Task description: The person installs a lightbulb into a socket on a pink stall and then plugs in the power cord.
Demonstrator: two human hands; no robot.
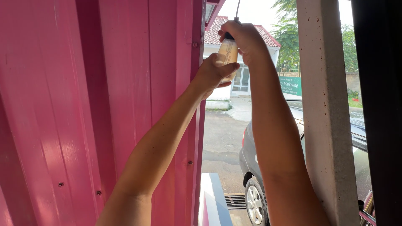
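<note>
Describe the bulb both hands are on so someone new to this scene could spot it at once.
Start at the pink corrugated metal wall and follow its right edge up to the top. There, against the bright outdoor view, a light bulb hangs from a thin cord. The left hand cups its glass and the right hand grips its dark socket; it is the only amber, see-through object.

I see the bulb (226,56) hanging in a narrow gap. Left of the bulb, the pink wall (96,104) stands close, its edge just beside my left hand (212,74). Right of the bulb, past my right hand (244,37), a grey post (324,117) blocks the way. Below the bulb the gap lies open, apart from my own forearms.
</note>
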